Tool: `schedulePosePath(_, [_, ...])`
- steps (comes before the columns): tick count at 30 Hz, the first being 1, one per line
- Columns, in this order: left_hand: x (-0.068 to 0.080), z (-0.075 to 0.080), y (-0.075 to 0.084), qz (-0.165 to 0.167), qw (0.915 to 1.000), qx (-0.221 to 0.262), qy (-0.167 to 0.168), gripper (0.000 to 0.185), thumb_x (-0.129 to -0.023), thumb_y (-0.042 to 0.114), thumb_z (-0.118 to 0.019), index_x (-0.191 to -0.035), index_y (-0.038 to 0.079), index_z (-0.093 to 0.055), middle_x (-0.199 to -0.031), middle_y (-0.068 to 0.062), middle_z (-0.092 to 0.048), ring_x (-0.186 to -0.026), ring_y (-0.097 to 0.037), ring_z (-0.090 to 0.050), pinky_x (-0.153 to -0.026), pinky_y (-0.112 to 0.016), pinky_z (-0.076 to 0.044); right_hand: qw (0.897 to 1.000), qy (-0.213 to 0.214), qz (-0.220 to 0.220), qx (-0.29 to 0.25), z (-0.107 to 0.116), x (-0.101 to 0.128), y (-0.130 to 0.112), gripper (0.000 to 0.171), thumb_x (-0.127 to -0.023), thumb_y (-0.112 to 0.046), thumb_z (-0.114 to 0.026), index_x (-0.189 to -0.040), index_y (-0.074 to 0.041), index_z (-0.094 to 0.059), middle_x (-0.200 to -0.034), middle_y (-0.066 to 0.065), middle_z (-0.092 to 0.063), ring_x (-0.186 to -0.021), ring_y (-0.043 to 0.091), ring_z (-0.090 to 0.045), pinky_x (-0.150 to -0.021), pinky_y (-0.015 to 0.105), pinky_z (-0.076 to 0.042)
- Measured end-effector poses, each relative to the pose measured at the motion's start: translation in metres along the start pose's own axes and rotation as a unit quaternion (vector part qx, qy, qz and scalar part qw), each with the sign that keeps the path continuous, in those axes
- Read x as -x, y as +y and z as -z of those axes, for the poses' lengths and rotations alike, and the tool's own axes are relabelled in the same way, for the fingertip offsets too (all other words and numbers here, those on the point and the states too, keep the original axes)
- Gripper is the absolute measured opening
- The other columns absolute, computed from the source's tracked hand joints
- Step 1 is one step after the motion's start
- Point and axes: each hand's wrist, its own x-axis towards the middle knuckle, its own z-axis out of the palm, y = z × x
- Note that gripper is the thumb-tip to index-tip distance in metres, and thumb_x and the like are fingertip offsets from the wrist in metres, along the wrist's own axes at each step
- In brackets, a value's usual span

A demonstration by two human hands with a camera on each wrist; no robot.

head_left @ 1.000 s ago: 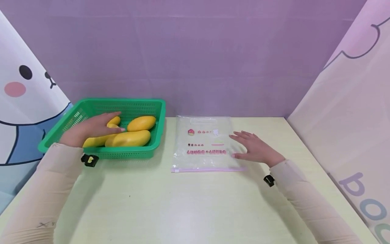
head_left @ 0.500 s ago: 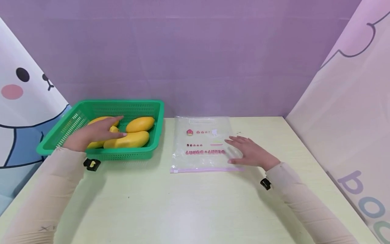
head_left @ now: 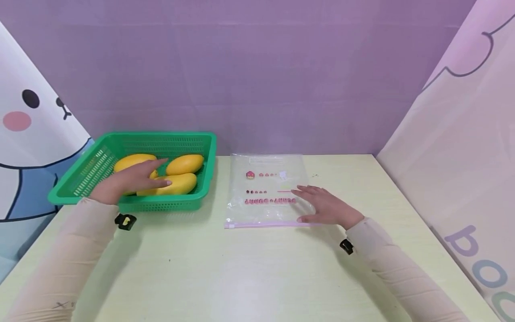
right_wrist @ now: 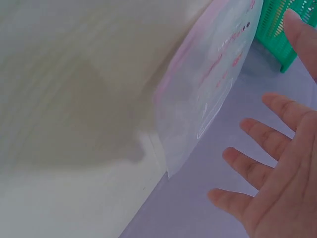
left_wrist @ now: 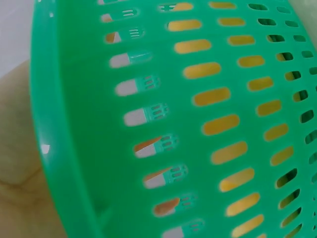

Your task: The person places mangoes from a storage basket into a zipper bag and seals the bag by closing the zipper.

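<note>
A green plastic basket [head_left: 208,179] stands on the table at the left with several yellow mangoes in it. My left hand [head_left: 132,177] is over its near left part, fingers extended above the front mango [head_left: 181,184]; whether they touch cannot be told. Another mango [head_left: 185,164] lies at the back right of the basket. In the left wrist view the slotted basket wall [left_wrist: 163,99] hides most of the hand. My right hand [head_left: 326,206], fingers spread and holding nothing, hovers over the right edge of a clear zip bag [head_left: 265,212] with pink print.
The pale table [head_left: 241,273] runs back to a purple cloth [head_left: 265,80]. Printed cloth panels [head_left: 462,147] border it on both sides. The bag lies flat, just right of the basket, its pink zip edge toward me.
My left hand has shifted right and slightly down over the basket, uncovering more of the back left mango. My right hand has moved left and a little nearer, farther over the bag.
</note>
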Motion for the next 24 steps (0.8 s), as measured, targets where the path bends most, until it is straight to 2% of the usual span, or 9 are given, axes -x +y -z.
schedulePosePath(8, [-0.003, -0.006, 0.0, -0.006, 0.9999, -0.007, 0.005, 0.085, -0.09, 0.054, -0.052, -0.146, -0.004, -0.024, -0.142, -0.034, -0.032, -0.127, -0.052, -0.032, -0.099, -0.065, -0.03, 1.0, -0.02, 0.006, 0.0, -0.008, -0.002, -0.004, 0.077, -0.08, -0.042, -0.072, -0.143, -0.01, -0.04, -0.15, 0.017, -0.032, -0.136, 0.039, -0.028, -0.109, 0.057, -0.022])
schedulePosePath(14, [-0.005, -0.008, 0.001, -0.013, 0.9998, 0.013, 0.002, 0.084, -0.091, 0.053, -0.052, -0.146, -0.004, -0.023, -0.144, -0.03, -0.031, -0.128, -0.049, -0.033, -0.101, -0.063, -0.03, 0.999, -0.034, 0.003, 0.011, -0.011, -0.003, -0.007, 0.081, -0.079, -0.039, -0.073, -0.146, -0.013, -0.036, -0.149, 0.016, -0.033, -0.136, 0.038, -0.03, -0.109, 0.056, -0.024])
schedulePosePath(24, [-0.009, -0.01, 0.0, -0.015, 0.9998, 0.013, -0.005, 0.083, -0.091, 0.052, -0.053, -0.146, -0.003, -0.024, -0.142, -0.03, -0.037, -0.126, -0.047, -0.038, -0.099, -0.061, -0.033, 0.997, -0.082, -0.006, -0.002, -0.015, -0.002, -0.01, 0.084, -0.081, -0.036, -0.073, -0.147, -0.008, -0.031, -0.151, 0.014, -0.03, -0.137, 0.036, -0.028, -0.11, 0.05, -0.025])
